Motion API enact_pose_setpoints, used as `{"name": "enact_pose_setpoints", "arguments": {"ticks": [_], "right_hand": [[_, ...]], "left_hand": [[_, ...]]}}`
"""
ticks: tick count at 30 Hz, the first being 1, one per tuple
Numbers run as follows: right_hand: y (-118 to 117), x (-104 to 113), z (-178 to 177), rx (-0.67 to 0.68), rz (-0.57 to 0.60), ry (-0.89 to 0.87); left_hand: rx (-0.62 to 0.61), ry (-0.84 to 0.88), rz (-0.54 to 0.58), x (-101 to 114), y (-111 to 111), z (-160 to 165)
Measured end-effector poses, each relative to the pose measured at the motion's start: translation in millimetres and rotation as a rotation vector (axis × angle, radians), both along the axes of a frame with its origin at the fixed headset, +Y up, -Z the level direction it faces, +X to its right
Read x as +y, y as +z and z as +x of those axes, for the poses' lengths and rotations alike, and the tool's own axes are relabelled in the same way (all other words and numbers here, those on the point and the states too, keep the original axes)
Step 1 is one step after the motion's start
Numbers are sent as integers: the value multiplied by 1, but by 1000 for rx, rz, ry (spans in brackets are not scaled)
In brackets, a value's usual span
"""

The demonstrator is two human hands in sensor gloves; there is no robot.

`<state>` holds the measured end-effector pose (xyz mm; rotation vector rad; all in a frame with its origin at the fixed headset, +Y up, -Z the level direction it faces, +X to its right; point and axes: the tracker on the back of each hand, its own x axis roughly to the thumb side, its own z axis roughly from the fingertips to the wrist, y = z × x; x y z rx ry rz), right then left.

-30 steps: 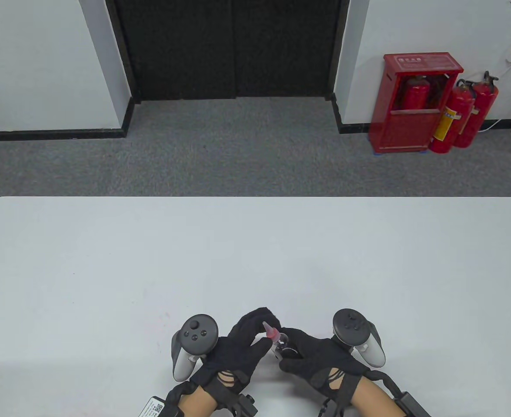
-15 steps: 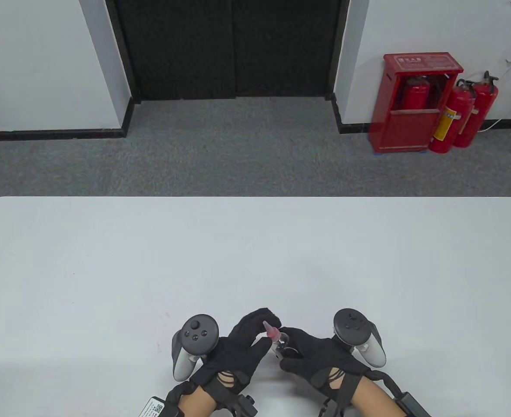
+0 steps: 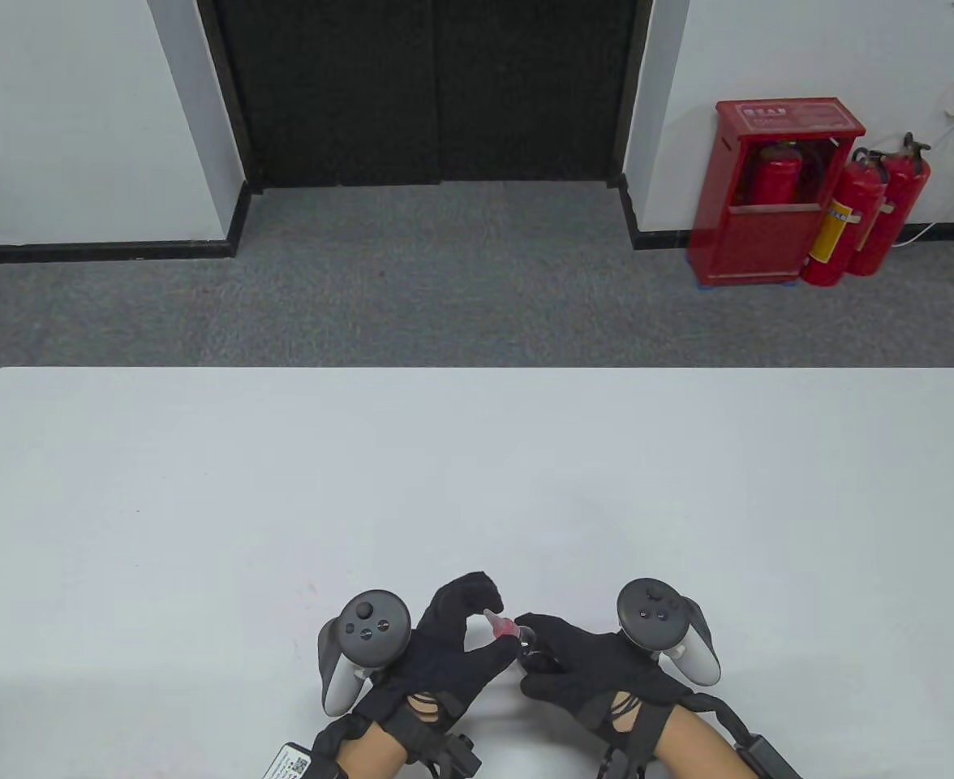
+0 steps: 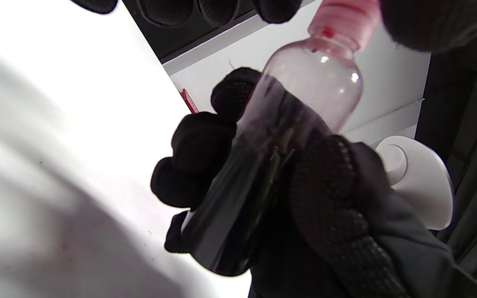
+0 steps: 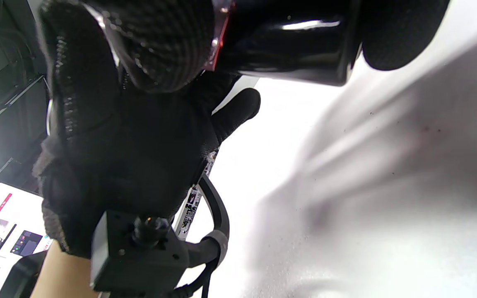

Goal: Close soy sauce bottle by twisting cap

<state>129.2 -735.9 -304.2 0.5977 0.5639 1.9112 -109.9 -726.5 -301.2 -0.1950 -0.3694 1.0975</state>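
Observation:
A small clear soy sauce bottle [image 3: 528,643] half full of dark liquid, with a pointed red cap [image 3: 500,624], is held tilted above the white table [image 3: 477,471] near its front edge. My right hand [image 3: 574,661] grips the bottle body; the left wrist view shows its fingers wrapped around the dark lower part [image 4: 238,198]. My left hand [image 3: 477,625] pinches the red cap between thumb and fingers; the cap [image 4: 342,20] sits on the bottle neck. In the right wrist view the bottle base [image 5: 288,37] shows under the right fingers [image 5: 160,45].
The table top around the hands is bare white. Beyond its far edge are grey carpet, a dark door and a red extinguisher cabinet [image 3: 777,191] with red extinguishers [image 3: 866,211] at the back right.
My left hand's fingers have curled further around the cap and its thumb has shifted, turning the cap. The bottle has tipped slightly left. My right hand keeps its hold.

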Motion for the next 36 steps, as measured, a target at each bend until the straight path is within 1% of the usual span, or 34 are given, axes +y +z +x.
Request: {"name": "enact_pose_setpoints", "arguments": {"ticks": [16, 32, 36], "right_hand": [[-1, -2, 2, -4, -25, -42], [-2, -3, 2, -2, -42, -50], [-2, -3, 3, -3, -42, -56]], "left_hand": [[-35, 47, 10, 2, 0, 0], [-99, 132, -56, -2, -3, 1], [-104, 130, -52, -1, -3, 1]]}}
